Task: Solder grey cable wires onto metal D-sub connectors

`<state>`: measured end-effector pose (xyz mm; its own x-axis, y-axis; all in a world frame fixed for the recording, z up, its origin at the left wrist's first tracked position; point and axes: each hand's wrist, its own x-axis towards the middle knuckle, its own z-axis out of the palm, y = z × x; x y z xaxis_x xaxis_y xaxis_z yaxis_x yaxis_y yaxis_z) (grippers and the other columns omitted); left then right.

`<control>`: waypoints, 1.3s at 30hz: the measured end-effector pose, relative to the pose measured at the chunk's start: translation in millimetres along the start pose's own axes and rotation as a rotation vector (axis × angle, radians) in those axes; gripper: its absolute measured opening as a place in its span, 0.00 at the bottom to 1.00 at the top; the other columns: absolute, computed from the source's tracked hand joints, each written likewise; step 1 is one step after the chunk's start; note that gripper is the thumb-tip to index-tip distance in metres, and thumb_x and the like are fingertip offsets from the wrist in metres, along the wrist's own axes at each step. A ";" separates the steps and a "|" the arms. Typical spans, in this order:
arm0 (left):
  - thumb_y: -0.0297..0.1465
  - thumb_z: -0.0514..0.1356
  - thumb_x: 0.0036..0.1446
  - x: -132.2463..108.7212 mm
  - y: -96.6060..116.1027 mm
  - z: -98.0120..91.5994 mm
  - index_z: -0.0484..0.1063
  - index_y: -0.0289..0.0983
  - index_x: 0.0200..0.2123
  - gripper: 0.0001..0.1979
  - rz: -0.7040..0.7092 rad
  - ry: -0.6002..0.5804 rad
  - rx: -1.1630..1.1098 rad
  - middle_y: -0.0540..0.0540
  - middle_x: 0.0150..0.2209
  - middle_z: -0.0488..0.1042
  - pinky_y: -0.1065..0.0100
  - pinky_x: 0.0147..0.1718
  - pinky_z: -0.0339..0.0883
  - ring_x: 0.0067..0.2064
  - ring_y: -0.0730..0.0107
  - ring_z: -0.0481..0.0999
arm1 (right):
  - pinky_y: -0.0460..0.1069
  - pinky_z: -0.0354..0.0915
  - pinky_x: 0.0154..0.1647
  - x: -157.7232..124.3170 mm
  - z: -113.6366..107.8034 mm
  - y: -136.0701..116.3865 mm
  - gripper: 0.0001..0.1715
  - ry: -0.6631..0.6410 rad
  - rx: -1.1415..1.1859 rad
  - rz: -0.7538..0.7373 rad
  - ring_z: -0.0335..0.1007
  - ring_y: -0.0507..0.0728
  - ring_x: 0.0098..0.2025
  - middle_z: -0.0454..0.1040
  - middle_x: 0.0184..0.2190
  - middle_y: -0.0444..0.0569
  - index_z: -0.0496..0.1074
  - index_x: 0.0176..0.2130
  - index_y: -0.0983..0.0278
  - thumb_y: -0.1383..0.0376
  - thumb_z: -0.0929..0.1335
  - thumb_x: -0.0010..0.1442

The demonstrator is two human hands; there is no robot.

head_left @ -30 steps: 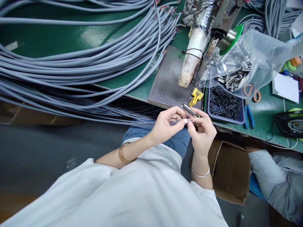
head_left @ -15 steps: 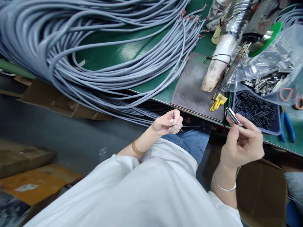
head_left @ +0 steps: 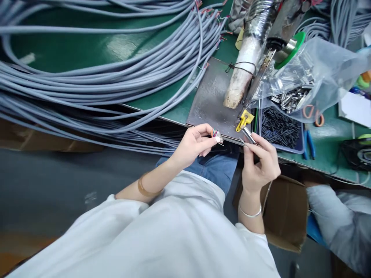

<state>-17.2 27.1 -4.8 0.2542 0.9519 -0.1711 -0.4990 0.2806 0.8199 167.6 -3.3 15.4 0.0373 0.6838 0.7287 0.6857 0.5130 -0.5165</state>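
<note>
My left hand (head_left: 193, 144) is closed in a pinch on the stripped end of a grey cable (head_left: 216, 134), whose coloured inner wires fan out above my thumb. My right hand (head_left: 259, 162) is closed on a small metal multi-pin connector (head_left: 248, 136), held between thumb and fingers just below the bench edge. The two hands are a short gap apart, in front of a dark metal plate (head_left: 211, 96) on the green bench (head_left: 58, 46).
A large bundle of grey cables (head_left: 101, 77) covers the bench at left. A wrapped soldering tool (head_left: 246, 65), a yellow clip (head_left: 245, 119), a blue tray of black sleeves (head_left: 279, 127) and a plastic bag of metal parts (head_left: 304, 77) lie at right. Another person's sleeve (head_left: 339, 220) is at lower right.
A second ago both hands met at the connector. They then drew apart, the left with the wire end, the right with the connector. Now they have come closer again near the plate.
</note>
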 end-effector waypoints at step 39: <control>0.24 0.66 0.52 33.5 -2.0 33.4 0.66 0.35 0.26 0.09 0.297 0.086 0.152 0.55 0.24 0.70 0.79 0.17 0.56 0.18 0.86 0.60 | 0.55 0.80 0.48 15.7 17.7 15.1 0.09 -0.108 0.183 0.119 0.81 0.57 0.49 0.81 0.47 0.50 0.72 0.33 0.61 0.74 0.72 0.58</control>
<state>20.0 54.2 6.0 0.0425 0.9980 0.0469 -0.4103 -0.0253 0.9116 165.6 24.3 11.0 0.0257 0.7916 0.6105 0.5374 0.5041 -0.6761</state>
